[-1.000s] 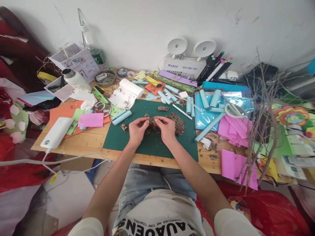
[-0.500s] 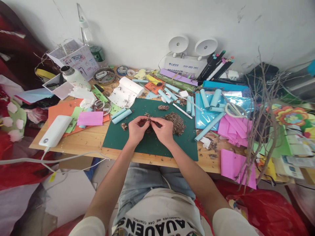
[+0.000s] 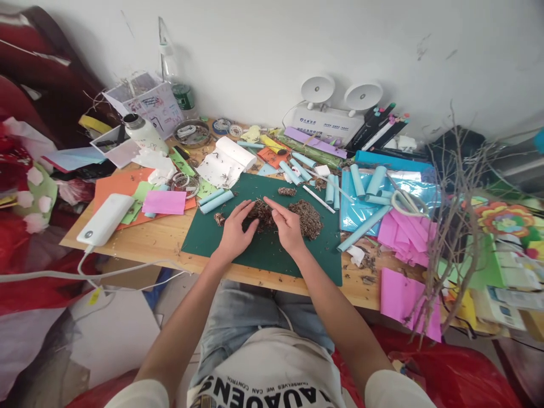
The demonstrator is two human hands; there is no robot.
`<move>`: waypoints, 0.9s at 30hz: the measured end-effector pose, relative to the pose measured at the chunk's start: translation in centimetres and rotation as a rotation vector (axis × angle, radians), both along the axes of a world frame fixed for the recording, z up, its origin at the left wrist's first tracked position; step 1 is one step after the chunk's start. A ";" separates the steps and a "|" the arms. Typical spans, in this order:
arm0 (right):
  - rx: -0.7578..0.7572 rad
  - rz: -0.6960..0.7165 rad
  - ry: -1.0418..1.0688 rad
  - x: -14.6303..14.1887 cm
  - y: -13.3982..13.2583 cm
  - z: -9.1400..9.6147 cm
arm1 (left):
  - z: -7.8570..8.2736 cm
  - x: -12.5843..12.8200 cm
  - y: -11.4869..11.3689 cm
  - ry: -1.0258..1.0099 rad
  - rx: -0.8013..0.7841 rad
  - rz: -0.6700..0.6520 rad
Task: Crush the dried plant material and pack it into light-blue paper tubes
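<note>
A dark green cutting mat (image 3: 263, 255) lies on the wooden table (image 3: 161, 243) in front of me. On it sits a heap of brown dried plant bits (image 3: 306, 218). My left hand (image 3: 236, 229) and my right hand (image 3: 287, 226) rest on the mat with fingers stretched out, cupped around a smaller clump of the same brown bits (image 3: 260, 214) between them. Both hands touch the clump from either side. Another small tuft (image 3: 287, 191) lies further back on the mat.
Light blue paper rolls (image 3: 361, 187), pink sheets (image 3: 403, 232), a white power bank (image 3: 106, 218), a pink note (image 3: 165, 202), a white bottle (image 3: 144, 133), a lamp base (image 3: 329, 122) and bare twigs (image 3: 450, 215) crowd the table. Red bags lie on the floor.
Both hands have dropped from pinching and pulling the clump in the air to lying flat on the mat with fingers spread around it. The camera has shifted slightly.
</note>
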State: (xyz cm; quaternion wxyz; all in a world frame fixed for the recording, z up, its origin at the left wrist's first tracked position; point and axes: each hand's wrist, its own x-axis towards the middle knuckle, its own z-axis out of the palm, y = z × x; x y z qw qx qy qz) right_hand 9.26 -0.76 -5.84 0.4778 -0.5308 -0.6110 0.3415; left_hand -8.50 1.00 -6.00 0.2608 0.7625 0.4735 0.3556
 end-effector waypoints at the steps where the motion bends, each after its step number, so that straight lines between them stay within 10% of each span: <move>1: -0.014 0.013 0.011 -0.1 0.2 -0.2 | -0.1 -0.1 -0.2 0.041 -0.002 -0.019; 20: -0.170 0.066 0.256 1.0 2.3 0.6 | -0.8 1.6 0.7 0.193 0.070 -0.065; 27: -0.066 -0.058 -0.619 6.3 5.3 2.8 | 1.2 -1.1 -0.2 0.083 0.153 0.005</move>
